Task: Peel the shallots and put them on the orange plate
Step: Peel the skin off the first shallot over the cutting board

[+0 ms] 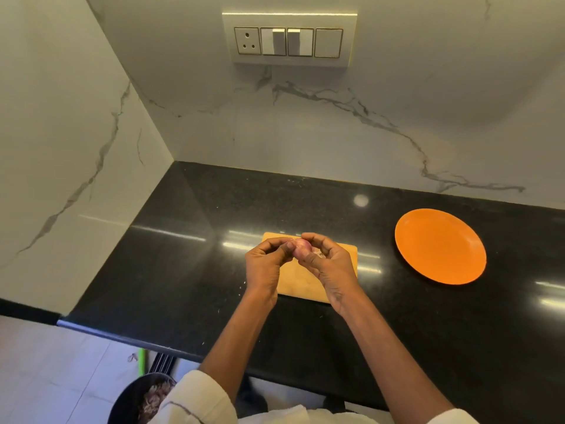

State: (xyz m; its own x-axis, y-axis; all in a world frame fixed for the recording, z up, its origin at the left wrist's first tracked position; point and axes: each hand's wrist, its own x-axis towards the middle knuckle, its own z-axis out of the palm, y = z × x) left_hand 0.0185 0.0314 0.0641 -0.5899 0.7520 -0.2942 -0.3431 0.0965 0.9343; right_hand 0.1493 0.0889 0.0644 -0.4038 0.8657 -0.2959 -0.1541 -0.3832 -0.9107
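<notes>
Shallot (pixel 301 246) pinched between left hand (pixel 265 262) and right hand (pixel 328 262), fingers curled on it, just above cutting board (pixel 308 281). Orange plate (pixel 440 246) right of board, bare. Best: left steadies, right thumbnail lifts skin edge, strip over board.

At the centre of the frame, the left hand (pixel 265 261) and right hand (pixel 328 261) pinch a pinkish shallot (pixel 301 246) between their fingertips, above a wooden board (pixel 301 280) on a black counter (pixel 183 255). An orange plate (pixel 440 246) lies at right, well apart. A switch panel (pixel 289 41) sits on the marble wall at the top.
</notes>
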